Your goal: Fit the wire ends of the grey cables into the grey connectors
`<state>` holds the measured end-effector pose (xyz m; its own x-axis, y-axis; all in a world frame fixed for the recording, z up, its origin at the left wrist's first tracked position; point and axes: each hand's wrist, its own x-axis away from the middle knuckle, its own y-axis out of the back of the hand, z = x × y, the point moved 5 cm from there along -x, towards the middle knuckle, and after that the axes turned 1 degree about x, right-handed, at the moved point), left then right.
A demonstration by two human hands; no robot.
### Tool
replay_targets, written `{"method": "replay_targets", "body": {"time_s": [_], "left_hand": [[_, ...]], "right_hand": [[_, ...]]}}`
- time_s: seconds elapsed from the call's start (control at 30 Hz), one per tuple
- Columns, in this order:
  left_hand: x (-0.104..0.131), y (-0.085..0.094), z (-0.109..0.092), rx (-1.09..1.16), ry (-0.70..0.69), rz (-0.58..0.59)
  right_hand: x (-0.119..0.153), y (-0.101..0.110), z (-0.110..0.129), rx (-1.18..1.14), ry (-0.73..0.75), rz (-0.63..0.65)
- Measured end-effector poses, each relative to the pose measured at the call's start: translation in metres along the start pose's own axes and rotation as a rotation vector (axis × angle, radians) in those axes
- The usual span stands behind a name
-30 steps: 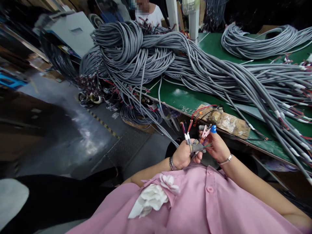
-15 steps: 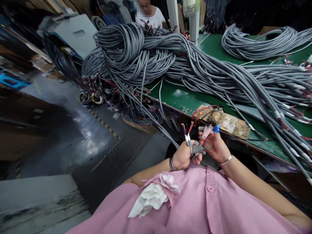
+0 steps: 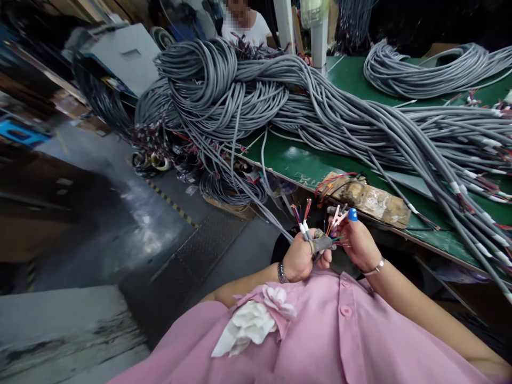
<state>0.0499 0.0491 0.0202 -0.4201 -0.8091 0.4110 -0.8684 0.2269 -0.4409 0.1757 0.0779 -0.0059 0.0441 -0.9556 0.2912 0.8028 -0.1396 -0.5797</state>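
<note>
My left hand (image 3: 301, 257) is closed around several grey cables (image 3: 307, 232). Their stripped ends stick up past white tape bands and fan out into thin coloured wires (image 3: 302, 209). A worn grey cover wraps the left thumb. More thin wires, orange, green and red (image 3: 335, 238), spread from that grip toward the right. Close beside it, my right hand (image 3: 359, 242), with a blue cap on the thumb, grips a small pink V-shaped tool (image 3: 338, 217) whose kind I cannot make out. Its fingers are partly hidden behind the wires.
A green bench (image 3: 294, 157) carries large heaps of grey cable (image 3: 256, 101) and another coil (image 3: 432, 72) at the back right. A taped wooden board (image 3: 376, 202) lies at the bench's front edge. Behind the bench is a person in white (image 3: 254, 29). Boxes stand left.
The pink tool now shows as a spread V. My right hand has shifted slightly down, and the upright wire ends in my left hand have tilted a little left.
</note>
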Motion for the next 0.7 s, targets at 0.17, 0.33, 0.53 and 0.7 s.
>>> {"method": "replay_targets", "body": {"time_s": [0.17,0.33,0.53,0.7], "left_hand": [[-0.0052,-0.0002,0.0041,-0.001,0.006,-0.015],[-0.0082,-0.0003,0.0067,-0.002,-0.001,-0.028],[-0.0094,0.001,0.0093,-0.003,-0.006,-0.014],[-0.0078,0.0009,0.0085,0.008,-0.027,-0.01]], "right_hand": [[-0.004,-0.005,-0.0039,-0.106,-0.144,0.018],[-0.0066,-0.006,-0.0022,-0.123,-0.104,-0.004],[-0.0059,-0.0052,-0.0063,-0.164,-0.131,-0.039],[-0.0038,-0.0042,-0.0066,-0.205,-0.141,0.01]]}}
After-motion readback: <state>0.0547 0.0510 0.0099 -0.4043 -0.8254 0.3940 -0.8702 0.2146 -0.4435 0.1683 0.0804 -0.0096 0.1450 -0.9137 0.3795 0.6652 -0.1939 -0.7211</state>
